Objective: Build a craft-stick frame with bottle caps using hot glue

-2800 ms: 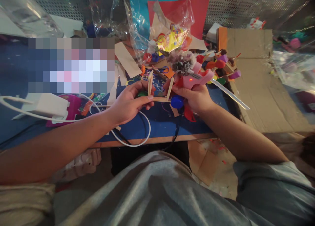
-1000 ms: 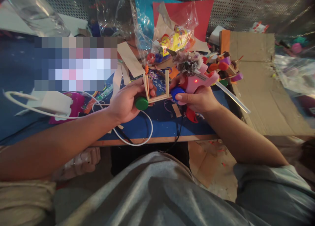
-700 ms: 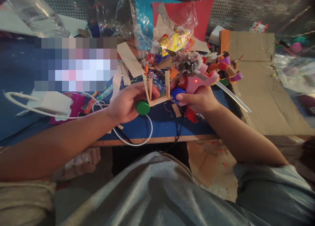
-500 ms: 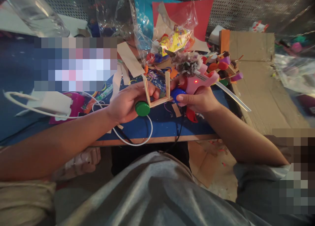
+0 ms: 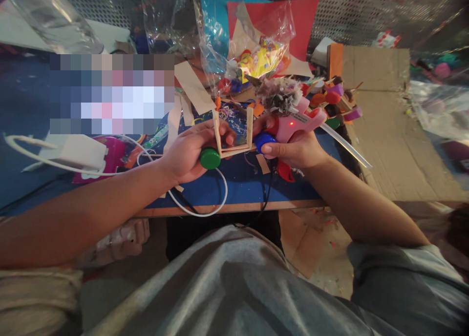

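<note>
A small frame of wooden craft sticks [image 5: 234,151], with two sticks standing upright, is held between my hands above the table. My left hand [image 5: 192,148] is closed on its left end, beside a green bottle cap [image 5: 210,157]. At the other end, the thumb of my right hand [image 5: 296,149] presses a blue bottle cap [image 5: 264,145]. That same hand is wrapped round a pink hot glue gun [image 5: 291,123] with a lit red light. A clear glue stick [image 5: 348,146] pokes out of the gun's back. Its nozzle and part of the right fingers are hidden.
Paper strips [image 5: 194,87] and shreds litter the blue table [image 5: 238,192]. A white cable [image 5: 223,199] loops near the front edge. Behind lie a clear plastic bag [image 5: 256,33], a grey fluffy bundle [image 5: 280,94] and coloured caps [image 5: 331,97]. Cardboard [image 5: 388,131] covers the right side.
The left end of the stick frame, with the green cap, has risen slightly and shifted left. The glue gun has tilted a little, its glue stick end dipping. Both hands keep their hold.
</note>
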`<action>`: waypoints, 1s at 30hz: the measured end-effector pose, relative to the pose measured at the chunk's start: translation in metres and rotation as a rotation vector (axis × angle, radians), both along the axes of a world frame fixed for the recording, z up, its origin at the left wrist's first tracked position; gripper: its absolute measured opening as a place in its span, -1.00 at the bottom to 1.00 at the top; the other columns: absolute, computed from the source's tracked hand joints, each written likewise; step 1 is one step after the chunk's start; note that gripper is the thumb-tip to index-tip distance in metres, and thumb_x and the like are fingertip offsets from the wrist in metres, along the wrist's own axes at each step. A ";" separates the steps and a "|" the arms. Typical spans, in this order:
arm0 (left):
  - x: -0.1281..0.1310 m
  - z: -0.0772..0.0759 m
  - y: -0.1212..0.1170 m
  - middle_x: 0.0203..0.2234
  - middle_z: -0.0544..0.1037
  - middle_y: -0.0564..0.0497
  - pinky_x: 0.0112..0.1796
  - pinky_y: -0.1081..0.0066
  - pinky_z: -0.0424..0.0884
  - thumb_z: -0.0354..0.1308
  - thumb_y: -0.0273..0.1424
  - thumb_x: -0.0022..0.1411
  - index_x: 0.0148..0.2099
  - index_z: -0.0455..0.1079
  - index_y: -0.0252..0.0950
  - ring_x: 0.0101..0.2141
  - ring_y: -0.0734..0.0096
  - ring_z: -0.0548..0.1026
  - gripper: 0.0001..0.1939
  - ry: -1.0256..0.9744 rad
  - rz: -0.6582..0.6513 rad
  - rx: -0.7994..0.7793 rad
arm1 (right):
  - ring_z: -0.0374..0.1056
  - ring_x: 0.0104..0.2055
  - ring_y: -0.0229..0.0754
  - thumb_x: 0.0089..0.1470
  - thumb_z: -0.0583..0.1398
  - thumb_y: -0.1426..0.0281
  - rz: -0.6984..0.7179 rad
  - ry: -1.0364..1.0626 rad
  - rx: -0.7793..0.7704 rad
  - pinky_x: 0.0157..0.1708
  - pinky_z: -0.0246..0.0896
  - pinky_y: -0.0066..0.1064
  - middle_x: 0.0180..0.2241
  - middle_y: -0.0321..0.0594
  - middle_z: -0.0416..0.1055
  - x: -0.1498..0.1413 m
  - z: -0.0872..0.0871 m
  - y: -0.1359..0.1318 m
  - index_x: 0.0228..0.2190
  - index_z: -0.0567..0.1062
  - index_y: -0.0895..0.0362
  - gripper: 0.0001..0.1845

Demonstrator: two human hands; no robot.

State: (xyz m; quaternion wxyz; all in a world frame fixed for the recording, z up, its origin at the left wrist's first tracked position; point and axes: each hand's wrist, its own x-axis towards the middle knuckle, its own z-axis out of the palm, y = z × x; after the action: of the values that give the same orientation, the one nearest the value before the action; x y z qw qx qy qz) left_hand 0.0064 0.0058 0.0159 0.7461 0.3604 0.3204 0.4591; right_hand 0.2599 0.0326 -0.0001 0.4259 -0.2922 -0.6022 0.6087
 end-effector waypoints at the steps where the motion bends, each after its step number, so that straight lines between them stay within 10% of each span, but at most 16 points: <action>1: -0.001 0.000 0.000 -0.41 0.50 0.00 -0.29 0.42 0.62 0.36 -0.39 0.36 -0.32 0.41 -0.28 -0.38 0.39 0.58 -0.78 0.005 0.021 -0.012 | 0.62 -0.16 -0.13 -0.16 0.70 0.15 0.000 0.002 0.003 -0.08 0.69 -0.21 -0.12 -0.27 0.65 0.000 0.001 0.000 -0.24 0.46 -0.01 -0.35; 18: 0.001 -0.018 0.015 -0.47 0.49 0.13 -0.53 0.46 0.27 0.26 -0.40 0.55 -0.23 0.39 -0.22 -0.55 0.55 0.44 -0.79 0.105 0.338 -0.015 | 0.57 -0.11 -0.10 -0.26 0.73 0.12 -0.167 0.040 -0.043 -0.06 0.68 -0.18 -0.15 -0.29 0.60 -0.004 0.002 0.004 -0.24 0.49 0.00 -0.30; 25: 0.000 -0.013 0.015 -0.39 0.63 0.02 -0.39 0.42 0.47 0.21 -0.13 0.60 -0.06 0.54 -0.23 -0.40 0.37 0.63 -0.72 0.058 0.346 -0.038 | 0.56 -0.07 -0.05 -0.27 0.73 0.07 -0.245 0.007 0.020 0.01 0.64 -0.12 -0.17 -0.29 0.61 -0.003 0.001 0.005 -0.24 0.49 -0.05 -0.30; 30: 0.002 -0.006 0.013 -0.28 0.70 -0.06 -0.28 0.45 0.51 0.09 -0.41 0.59 0.10 0.55 -0.34 -0.27 0.40 0.68 -0.76 0.013 0.402 -0.049 | 0.56 -0.04 0.00 -0.28 0.73 0.05 -0.305 0.006 0.018 0.07 0.63 -0.04 -0.15 -0.26 0.62 -0.002 0.000 0.008 -0.24 0.52 -0.06 -0.31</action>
State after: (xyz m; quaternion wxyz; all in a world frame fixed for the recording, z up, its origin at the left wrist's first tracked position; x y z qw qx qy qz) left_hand 0.0088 0.0186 0.0098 0.6459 0.2739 0.4018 0.5885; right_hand 0.2574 0.0404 -0.0004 0.5178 -0.3746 -0.5550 0.5325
